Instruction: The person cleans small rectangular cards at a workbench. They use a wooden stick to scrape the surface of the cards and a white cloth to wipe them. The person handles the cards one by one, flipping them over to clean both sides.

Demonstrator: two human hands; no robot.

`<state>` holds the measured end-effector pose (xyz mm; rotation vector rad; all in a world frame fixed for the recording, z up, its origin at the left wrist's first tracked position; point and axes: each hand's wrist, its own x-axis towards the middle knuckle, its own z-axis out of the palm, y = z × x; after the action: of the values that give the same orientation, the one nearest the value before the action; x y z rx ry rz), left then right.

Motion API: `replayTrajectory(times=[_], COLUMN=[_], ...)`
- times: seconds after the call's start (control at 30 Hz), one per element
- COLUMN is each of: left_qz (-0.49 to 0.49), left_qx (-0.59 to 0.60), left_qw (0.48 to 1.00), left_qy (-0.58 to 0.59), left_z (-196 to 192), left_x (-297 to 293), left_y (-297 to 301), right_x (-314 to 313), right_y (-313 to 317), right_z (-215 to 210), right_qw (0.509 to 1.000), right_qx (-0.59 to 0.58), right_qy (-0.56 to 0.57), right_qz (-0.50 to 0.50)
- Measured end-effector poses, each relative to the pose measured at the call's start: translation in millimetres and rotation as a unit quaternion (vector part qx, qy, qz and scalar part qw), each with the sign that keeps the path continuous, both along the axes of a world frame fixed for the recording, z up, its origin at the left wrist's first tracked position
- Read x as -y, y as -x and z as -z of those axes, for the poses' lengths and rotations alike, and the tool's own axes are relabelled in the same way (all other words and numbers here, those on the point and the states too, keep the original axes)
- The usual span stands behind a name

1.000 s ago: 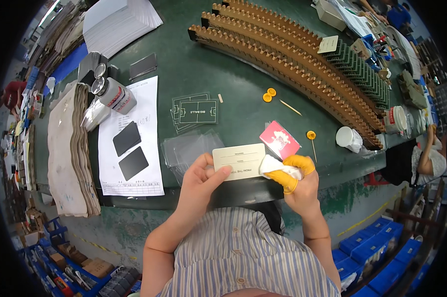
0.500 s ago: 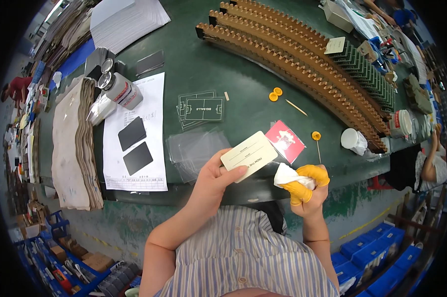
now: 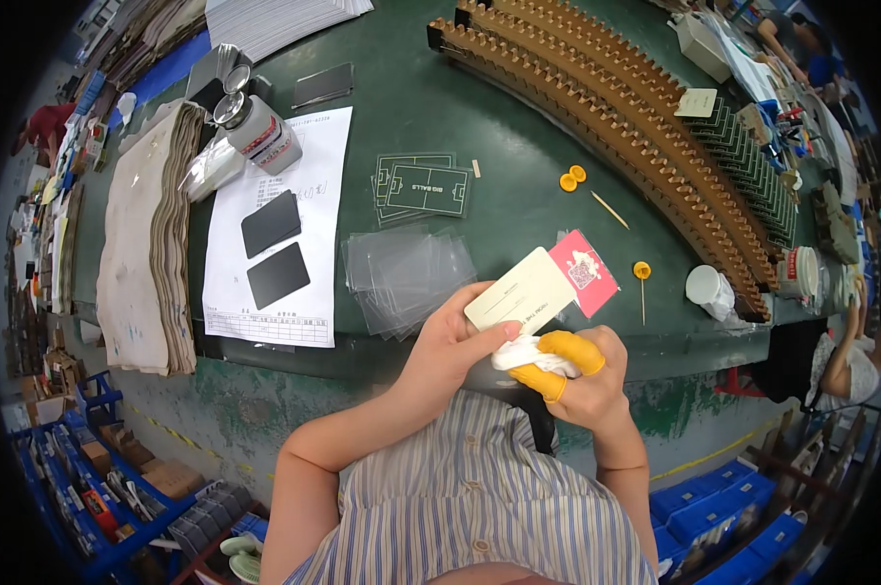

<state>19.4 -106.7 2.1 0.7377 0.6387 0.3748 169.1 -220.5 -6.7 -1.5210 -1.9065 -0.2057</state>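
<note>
Between thumb and fingers, my left hand [image 3: 457, 341] grips a cream card [image 3: 521, 292] with dark print. My right hand [image 3: 587, 375], with yellow finger cots [image 3: 574, 351] on some fingers, is closed on a bunched white cloth [image 3: 528, 357]. The cloth is at the card's lower edge, close by my left thumb; whether it presses on the card I cannot tell. Just beyond the card lies a pink card [image 3: 587, 273] with a pale figure. Left of my hands are several clear plastic sleeves [image 3: 406, 273], and above them green cards [image 3: 426, 188] with white lines.
Slotted wooden racks [image 3: 606, 117] curve across the far right, one holding green cards [image 3: 743, 156]. A dispenser bottle [image 3: 265, 136], a printed sheet [image 3: 313, 205] and dark cards [image 3: 278, 276] are at left, beside stacked brown boards [image 3: 148, 244]. Yellow finger cots [image 3: 572, 178] and wooden sticks [image 3: 611, 210] lie right.
My right hand has moved left with the cloth, up to the card's lower edge. My left hand still holds the card, a little farther right. The whole view has shifted slightly.
</note>
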Motion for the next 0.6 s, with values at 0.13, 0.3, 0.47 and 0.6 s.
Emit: replayTrajectory(times=[0.13, 0.3, 0.47, 0.6], left_qz=[0.004, -0.013, -0.013, 0.003], left_qx=[0.01, 0.009, 0.007, 0.013], left_qw=[1.0, 1.0, 1.0, 1.0], left_qy=[0.006, 0.002, 0.002, 0.007], left_z=[1.4, 0.6, 0.0, 1.7], left_x=[-0.9, -1.4, -1.1, -1.5], left_y=[1.6, 2.0, 1.1, 1.7], right_x=[-1.9, 5.3, 8.2, 1.5], right_y=[0.6, -6.9, -7.7, -3.9], right_z=[0.1, -0.3, -1.9, -1.1], right_qw=[1.0, 1.0, 0.998, 1.0], right_qx=[0.009, -0.004, -0.007, 0.0], right_qy=[0.006, 0.015, -0.001, -0.003], right_qz=[-0.001, 0.023, 0.055, 0.03])
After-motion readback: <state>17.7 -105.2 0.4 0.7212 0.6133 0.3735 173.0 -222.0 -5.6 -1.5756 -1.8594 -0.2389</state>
